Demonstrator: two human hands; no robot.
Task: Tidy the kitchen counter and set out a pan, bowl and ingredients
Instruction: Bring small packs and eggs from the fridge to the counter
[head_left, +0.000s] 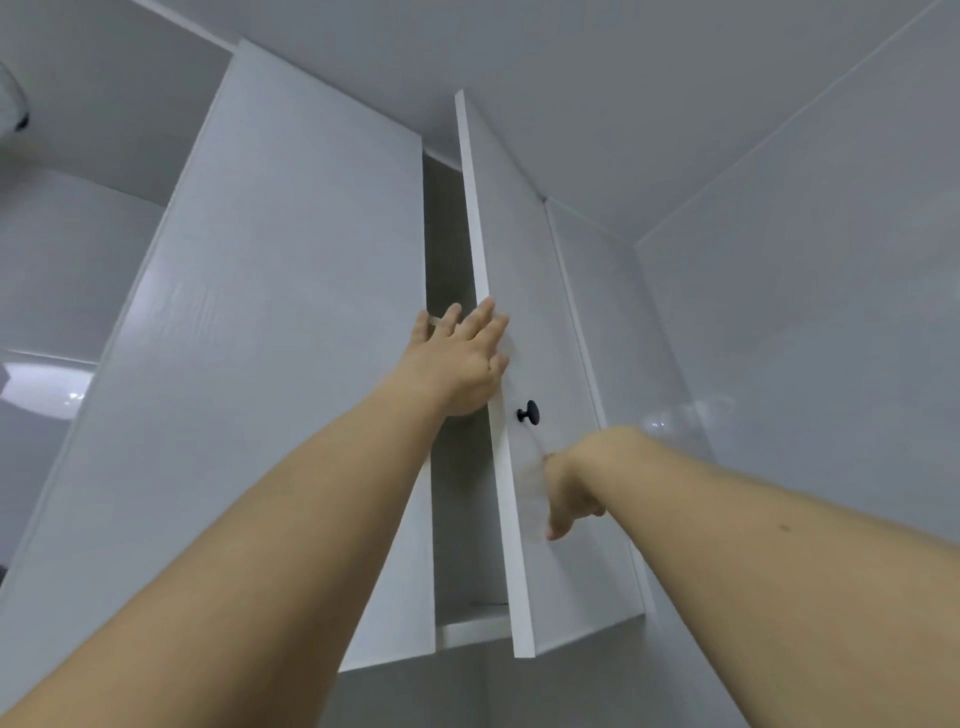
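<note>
I look steeply upward at a white wall cabinet (291, 291) that fills the centre and left of the frame. Its faces are flat, matt and pale grey-white, with a faint wood-grain texture on the left door (270, 364). The right door (545, 415) stands partly ajar, its thin white edge running from the upper centre down to the lower centre of the frame. A small round black knob (528, 413) sits on that door's face, just right of centre. Between the two doors I see a narrow dark gap showing the cabinet interior (452, 249) and a strip of its white bottom shelf (472, 629) at lower centre.

My left hand (460, 358) is raised at the centre of the frame, fingers straight and slightly spread. It lies across the gap, fingertips at the right door's edge. Something pale shows beyond the thumb; I cannot tell what it is, nor whether the hand holds it.

My right hand (569, 486) is below and right of the knob, blurred, against the right door's face. Its fingers appear loosely curled, one pointing downward; I cannot tell whether it holds anything.

White tiled wall (805, 338) occupies the right of the frame.
</note>
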